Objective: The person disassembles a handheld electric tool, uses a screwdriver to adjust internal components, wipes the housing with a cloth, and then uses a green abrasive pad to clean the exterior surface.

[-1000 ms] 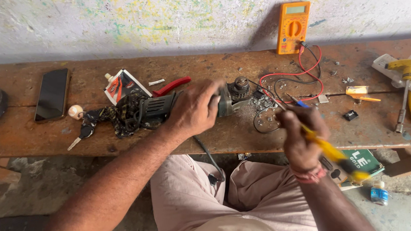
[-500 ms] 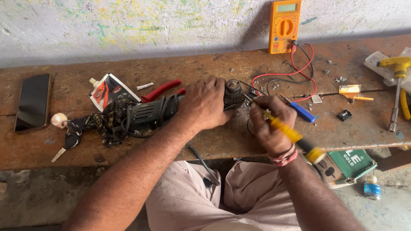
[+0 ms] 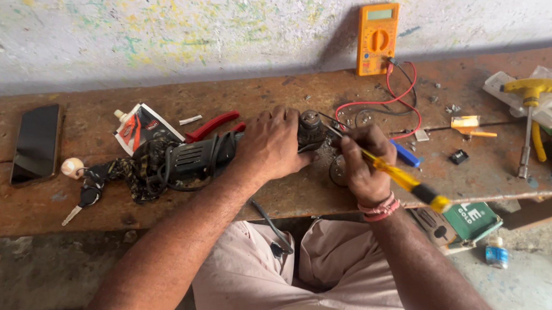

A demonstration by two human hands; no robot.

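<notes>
A worn brown table (image 3: pixel 413 181) sits by a paint-spotted wall. The left hand (image 3: pixel 270 142) is closed around a black power tool (image 3: pixel 194 157) at the middle. At 3 o'clock, the right hand (image 3: pixel 364 163) grips a yellow screwdriver (image 3: pixel 400 178), its tip at the tool's head, working a screw; next needs steady turning

Wood bench (image 3: pixel 324 195) w/ phone (image 3: pixel 36 144), multimeter (image 3: pixel 376 39)

Tabletop (image 3: pixel 476 178): bare wood, rough, stained, matt. Power tool (image 3: pixel 200 157): matt black plastic body, ribbed; dull grey metal head under the left hand (image 3: pixel 273 142). Screwdriver (image 3: pixel 401 177) in the right hand (image 3: pixel 360 166): glossy translucent yellow plastic handle, black end. Meter (image 3: pixel 377 37): smooth orange plastic. Phone (image 3: pixel 36 144): glossy black glass. Wall (image 3: pixel 169 30): rough plaster, paint-flecked. Trousers (image 3: pixel 320 277): pale matt cloth.
</notes>
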